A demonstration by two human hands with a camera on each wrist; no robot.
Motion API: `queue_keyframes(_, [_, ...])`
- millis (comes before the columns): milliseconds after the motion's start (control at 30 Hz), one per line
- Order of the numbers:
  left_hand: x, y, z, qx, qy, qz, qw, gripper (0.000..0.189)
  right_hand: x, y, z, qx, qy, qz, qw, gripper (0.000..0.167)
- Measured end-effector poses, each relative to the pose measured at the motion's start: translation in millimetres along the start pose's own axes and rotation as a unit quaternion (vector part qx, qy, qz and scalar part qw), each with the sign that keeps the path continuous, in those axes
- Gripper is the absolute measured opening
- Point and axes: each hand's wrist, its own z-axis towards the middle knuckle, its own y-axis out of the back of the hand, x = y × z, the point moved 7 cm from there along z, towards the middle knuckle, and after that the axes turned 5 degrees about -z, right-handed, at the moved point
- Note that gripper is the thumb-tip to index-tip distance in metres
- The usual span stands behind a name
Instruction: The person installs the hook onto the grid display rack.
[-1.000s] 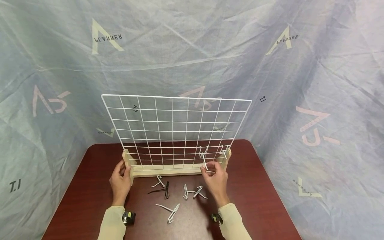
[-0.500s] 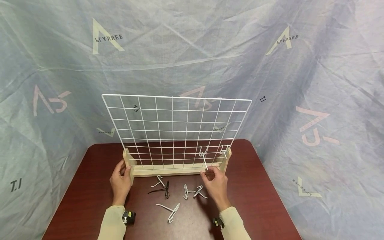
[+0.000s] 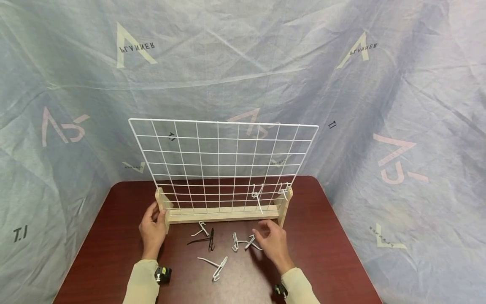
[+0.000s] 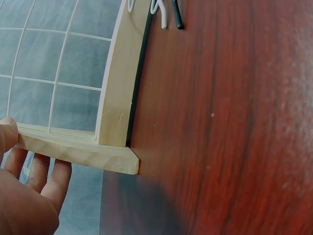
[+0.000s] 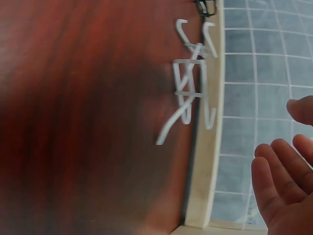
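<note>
A white wire grid panel (image 3: 218, 122) stands upright in a wooden stand (image 3: 224, 215). My left hand (image 3: 152, 232) holds the stand's left end piece, thumb on one side and fingers on the other in the left wrist view. My right hand (image 3: 274, 244) is in front of the stand's right end, fingers relaxed and holding nothing. Just left of it lie two white wire hooks, one nearer (image 3: 250, 242) and one beside it (image 3: 235, 243). Two more white hooks hang low on the grid's right side: one with a long prong (image 3: 260, 204), the other at the edge (image 3: 284, 191).
On the dark red table (image 3: 326, 253) also lie a black hook (image 3: 211, 240), a white hook (image 3: 203, 229) behind it and another white hook (image 3: 219, 270) nearer the front. A grey printed cloth (image 3: 243, 59) hangs behind and on both sides.
My right hand has moved down from the long-pronged hook on the grid, toward the loose hooks on the table. My left hand keeps its hold on the stand.
</note>
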Motion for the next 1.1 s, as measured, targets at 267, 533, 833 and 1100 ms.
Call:
queue_keyframes(267, [0.7,-0.4,0.1,-0.001,0.007,0.001,1.0000,0.043,-14,-16,-13.3,0.059,-0.023,0.019,0.9978,0.025])
queue_keyframes(533, [2.1,-1.2,0.8,0.001,0.006,0.001,1.0000,0.043,-20,-24,-23.5,0.090,-0.012,-0.042,0.9950,0.025])
queue_keyframes(833, [1.0,-0.9,1.2,0.005,0.005,0.003,1.0000,0.044,-23,-35,-34.3,0.128,0.015,-0.083,0.9882,0.018])
queue_keyframes(1100, [0.9,-1.2,1.0,0.005,0.002,0.001,1.0000,0.043,-26,-42,-39.2,0.139,0.015,-0.120,0.9830,0.017])
